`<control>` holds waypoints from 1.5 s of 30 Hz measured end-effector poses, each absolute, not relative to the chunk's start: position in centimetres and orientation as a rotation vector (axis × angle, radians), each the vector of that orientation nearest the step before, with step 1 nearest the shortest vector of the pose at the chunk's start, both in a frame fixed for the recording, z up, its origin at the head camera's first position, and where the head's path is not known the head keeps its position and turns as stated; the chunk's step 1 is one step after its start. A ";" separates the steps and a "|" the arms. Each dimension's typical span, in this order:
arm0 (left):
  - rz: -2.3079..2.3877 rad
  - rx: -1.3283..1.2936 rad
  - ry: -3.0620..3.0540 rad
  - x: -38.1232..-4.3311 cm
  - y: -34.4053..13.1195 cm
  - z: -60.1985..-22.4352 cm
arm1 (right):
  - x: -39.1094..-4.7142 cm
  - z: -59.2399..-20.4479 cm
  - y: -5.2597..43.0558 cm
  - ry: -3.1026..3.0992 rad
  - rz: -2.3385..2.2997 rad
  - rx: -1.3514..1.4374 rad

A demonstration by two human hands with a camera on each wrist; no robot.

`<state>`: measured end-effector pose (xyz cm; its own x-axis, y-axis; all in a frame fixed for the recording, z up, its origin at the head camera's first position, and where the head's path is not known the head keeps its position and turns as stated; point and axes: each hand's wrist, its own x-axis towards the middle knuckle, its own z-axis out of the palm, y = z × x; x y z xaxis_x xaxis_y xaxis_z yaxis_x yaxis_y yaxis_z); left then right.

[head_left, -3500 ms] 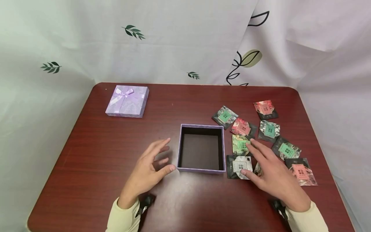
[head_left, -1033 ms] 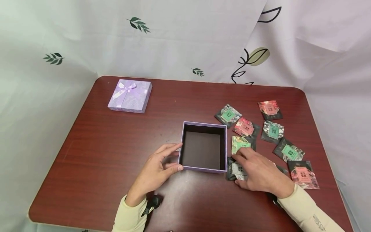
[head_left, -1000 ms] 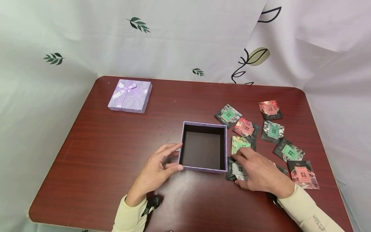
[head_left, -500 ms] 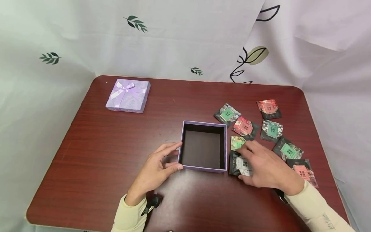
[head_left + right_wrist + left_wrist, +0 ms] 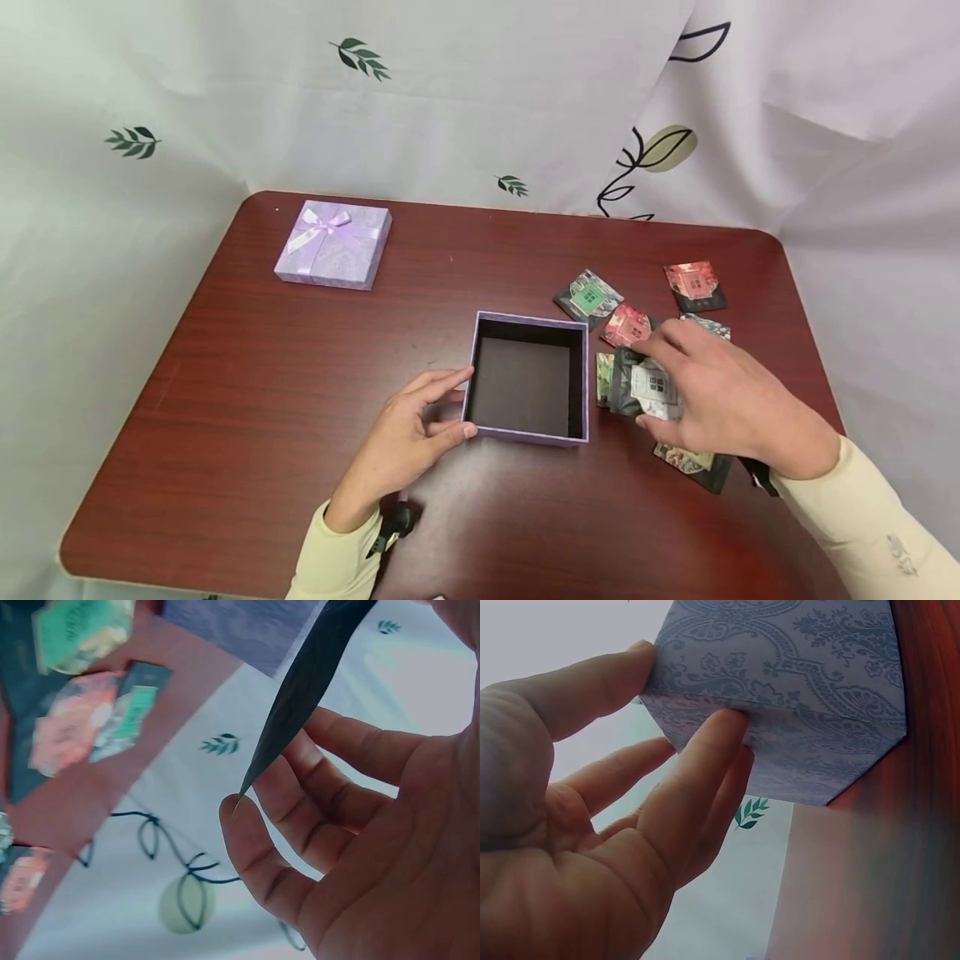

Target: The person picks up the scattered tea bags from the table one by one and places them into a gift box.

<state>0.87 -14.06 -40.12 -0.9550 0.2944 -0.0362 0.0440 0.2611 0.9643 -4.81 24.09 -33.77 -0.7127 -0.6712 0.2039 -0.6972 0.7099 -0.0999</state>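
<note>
My right hand [image 5: 712, 400] holds a black sachet with a white label [image 5: 651, 385] by its edges between thumb and fingers. It is lifted above the table; its dark back [image 5: 300, 697] faces the right wrist camera. Under it, a yellow-green sachet [image 5: 604, 379] is mostly hidden. To its left stands the open purple box [image 5: 530, 434], with its black inside and nothing in it. My left hand [image 5: 408, 437] rests fingertips and thumb against the box's near-left corner, fingers loosely spread. In the left wrist view these fingers touch the patterned outer wall [image 5: 780, 667].
Around the right hand lie more sachets: a green-labelled one [image 5: 588, 296], a red one [image 5: 624, 326], another red one [image 5: 693, 285] and one near the wrist [image 5: 693, 467]. The lilac lid with a bow [image 5: 335, 246] lies at the back left. A pale curtain [image 5: 465, 100] hangs behind the table.
My right hand has closed on the white-labelled sachet, lifted it off the table and moved back and to the right. Earlier, my left hand came to the box's corner; it stays there.
</note>
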 end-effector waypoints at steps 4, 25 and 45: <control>1.753 0.313 2.344 1.1 -13.9 -39.9 | -5.7 -32.5 22.8 -2.738 0.251 1.152; 1.728 0.299 2.404 2.1 -13.5 -39.6 | -8.5 -32.6 13.1 -2.766 0.192 1.358; 1.731 0.301 2.388 2.0 -13.5 -39.6 | -7.8 -37.4 8.5 -2.803 0.004 1.250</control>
<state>1.99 -13.51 -39.62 -0.9639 0.2651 -0.0238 0.0598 0.3028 0.9512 -7.77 8.52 -37.38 -0.6662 -0.7427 0.0676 -0.7429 0.6688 0.0272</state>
